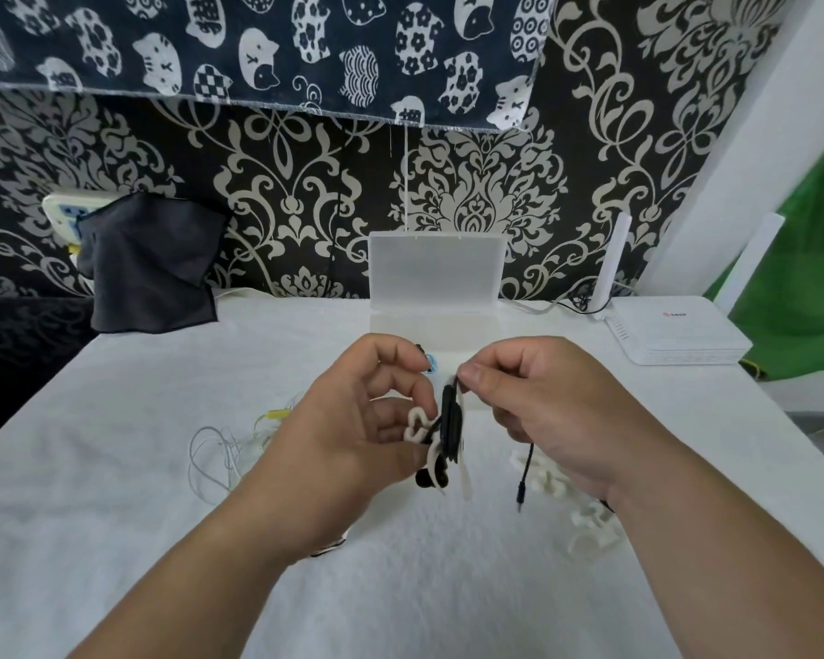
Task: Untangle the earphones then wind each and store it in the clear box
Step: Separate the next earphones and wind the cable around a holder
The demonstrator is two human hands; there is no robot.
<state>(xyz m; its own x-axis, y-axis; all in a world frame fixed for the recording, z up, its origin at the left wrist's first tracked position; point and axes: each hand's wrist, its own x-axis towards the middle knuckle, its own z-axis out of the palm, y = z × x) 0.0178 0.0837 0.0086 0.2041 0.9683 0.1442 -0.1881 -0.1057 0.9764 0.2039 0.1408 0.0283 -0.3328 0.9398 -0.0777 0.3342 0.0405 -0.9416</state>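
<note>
Your left hand (353, 420) grips the black earphone (448, 420), coiled with a white tie (417, 428), just in front of the box (436, 273). Your right hand (543, 406) pinches its cable, plug dangling. This winding looks nearly finished. The white earphones (210, 459), front-left of the box, lie loose and unwound.

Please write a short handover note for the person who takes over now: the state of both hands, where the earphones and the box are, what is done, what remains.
Left hand: grips the black earphones, mostly wound, with a white winder.
Right hand: pinches their cable at the top; the plug hangs free.
Clear box: open, behind the hands; its contents cannot be told.
White earphones: loose on the table, left. Spare winders: right.
Done: black pair mostly wound.
Left: finish it, box it, then the white pair.
</note>
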